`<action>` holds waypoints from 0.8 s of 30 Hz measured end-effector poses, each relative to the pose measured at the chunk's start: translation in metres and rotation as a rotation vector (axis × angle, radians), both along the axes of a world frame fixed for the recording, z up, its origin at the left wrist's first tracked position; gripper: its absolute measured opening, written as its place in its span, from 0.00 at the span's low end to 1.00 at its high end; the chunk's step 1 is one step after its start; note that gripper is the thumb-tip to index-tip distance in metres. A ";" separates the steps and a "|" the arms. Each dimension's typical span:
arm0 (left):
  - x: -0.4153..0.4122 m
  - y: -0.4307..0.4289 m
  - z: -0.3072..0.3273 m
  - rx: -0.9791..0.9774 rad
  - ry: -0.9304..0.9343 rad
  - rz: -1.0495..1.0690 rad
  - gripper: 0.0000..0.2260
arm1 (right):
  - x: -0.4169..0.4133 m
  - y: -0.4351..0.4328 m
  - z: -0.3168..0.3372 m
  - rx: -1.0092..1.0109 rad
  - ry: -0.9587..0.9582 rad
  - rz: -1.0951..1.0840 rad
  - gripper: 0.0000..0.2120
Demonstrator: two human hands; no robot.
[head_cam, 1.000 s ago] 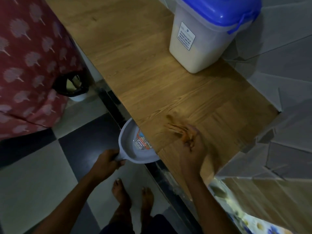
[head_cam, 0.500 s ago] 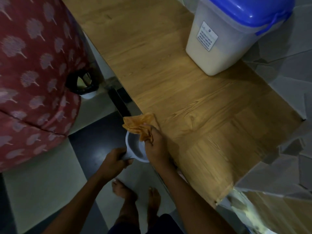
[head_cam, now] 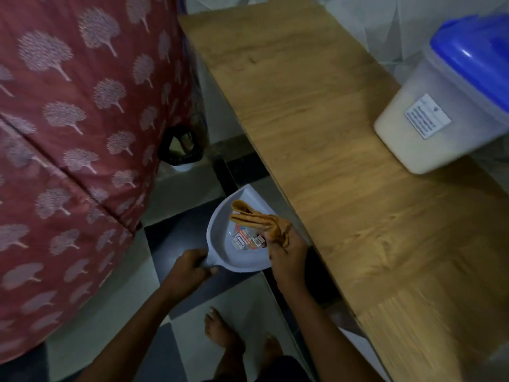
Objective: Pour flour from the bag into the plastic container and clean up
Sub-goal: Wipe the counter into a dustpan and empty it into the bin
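Observation:
My left hand (head_cam: 190,271) grips the handle of a white dustpan (head_cam: 228,244), held just below the front edge of the wooden counter (head_cam: 344,166). A label sticker lies inside the pan. My right hand (head_cam: 286,252) holds a folded orange cloth (head_cam: 256,219) over the pan, off the counter edge. The plastic container (head_cam: 446,106), translucent with a blue lid and filled with flour, stands at the counter's far right by the wall. No flour bag is in view.
A red patterned fabric (head_cam: 68,133) fills the left side. A black-lined bin (head_cam: 180,147) stands on the checkered floor between the fabric and the counter. My bare feet (head_cam: 237,337) are on the tiles below. A grey tiled wall backs the counter.
My right hand swept the cloth from the counter top to its edge and now holds it over the dustpan. The view has shifted left, so the container sits farther right.

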State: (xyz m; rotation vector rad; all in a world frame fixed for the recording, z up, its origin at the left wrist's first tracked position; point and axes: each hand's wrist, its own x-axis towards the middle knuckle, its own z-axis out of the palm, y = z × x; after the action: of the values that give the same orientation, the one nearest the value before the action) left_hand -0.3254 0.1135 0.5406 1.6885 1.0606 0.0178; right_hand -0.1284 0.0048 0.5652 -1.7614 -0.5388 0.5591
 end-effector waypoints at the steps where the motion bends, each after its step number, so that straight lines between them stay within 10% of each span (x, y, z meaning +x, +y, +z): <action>1: -0.007 0.010 0.001 0.007 0.000 0.014 0.03 | -0.005 0.009 0.000 0.000 0.023 -0.013 0.09; 6: -0.037 0.053 0.006 0.006 -0.020 0.069 0.17 | -0.019 0.057 0.016 0.039 0.084 -0.054 0.18; 10: -0.047 0.080 0.022 0.027 -0.026 0.161 0.03 | -0.021 0.093 0.024 0.063 0.066 -0.034 0.17; 24: -0.022 0.233 0.015 0.064 -0.072 0.165 0.05 | 0.013 0.260 -0.002 0.049 0.206 -0.088 0.15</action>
State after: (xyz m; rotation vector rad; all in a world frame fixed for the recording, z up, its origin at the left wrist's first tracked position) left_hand -0.3471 0.3467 0.5553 1.6412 1.1520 0.2197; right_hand -0.1158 0.2645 0.5630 -1.6502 -0.3268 0.6512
